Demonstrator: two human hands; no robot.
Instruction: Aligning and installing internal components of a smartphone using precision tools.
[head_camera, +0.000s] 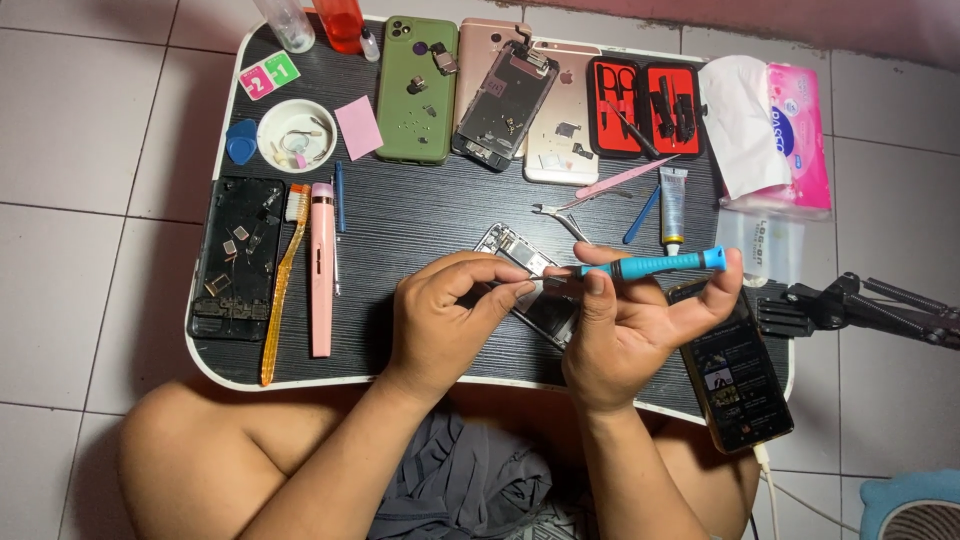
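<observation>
Blue screwdriver (660, 264) — green phone case (417, 88) — black-grained table (420, 240).

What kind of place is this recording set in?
Probably a home phone-repair spot, not a shop: a low lap table on a tiled floor, opened phones, a red tool case, and a blue screwdriver in the right hand.

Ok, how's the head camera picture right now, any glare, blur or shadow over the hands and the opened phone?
Head view: sharp and evenly lit, no motion blur on the left hand or right hand; the blue screwdriver is crisp; both hands cover and shade much of the opened phone; slight sheen on the dark table; tiles bow a little at the edges.
</observation>
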